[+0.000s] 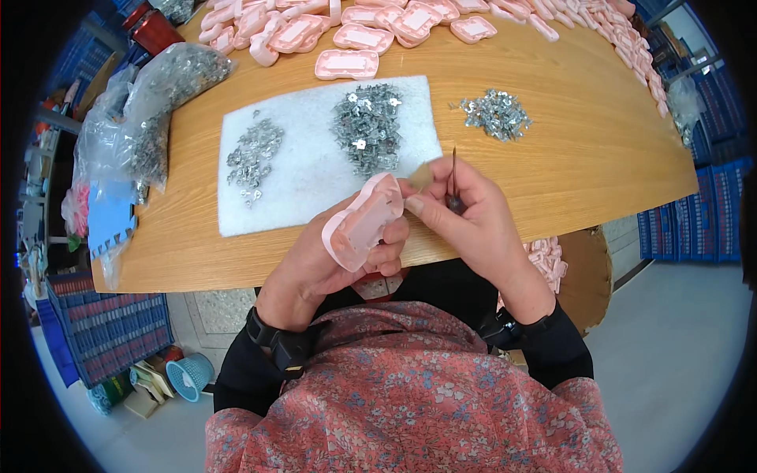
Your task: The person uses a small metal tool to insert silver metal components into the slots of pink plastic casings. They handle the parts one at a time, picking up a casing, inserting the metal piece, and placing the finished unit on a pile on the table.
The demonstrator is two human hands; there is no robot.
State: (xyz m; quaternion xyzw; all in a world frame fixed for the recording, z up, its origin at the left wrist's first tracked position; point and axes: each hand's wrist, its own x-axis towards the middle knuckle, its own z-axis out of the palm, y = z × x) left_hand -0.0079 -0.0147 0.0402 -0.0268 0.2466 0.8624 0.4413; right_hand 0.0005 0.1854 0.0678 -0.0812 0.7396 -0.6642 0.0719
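over the table (pixel 568 177), left hand (pixel 314 254) grips a pink shell (pixel 364 227), right hand (pixel 479 219) curled round perhaps an awl (pixel 455 202).

Bright, diffuse, fairly white light covers the wooden tabletop (pixel 544 181), leaving only soft shadows; its source is hard to place. The felt mat (pixel 307 158), toward 11 o'clock, is almost washed out, and small metal plates (pixel 368 130) near 12 glint. The central pink plastic shell (pixel 364 225) looks reasonably sharp. Fisheye distortion bows straight edges; blue storage bins (pixel 698 213) at 3 o'clock soften toward a black rim.
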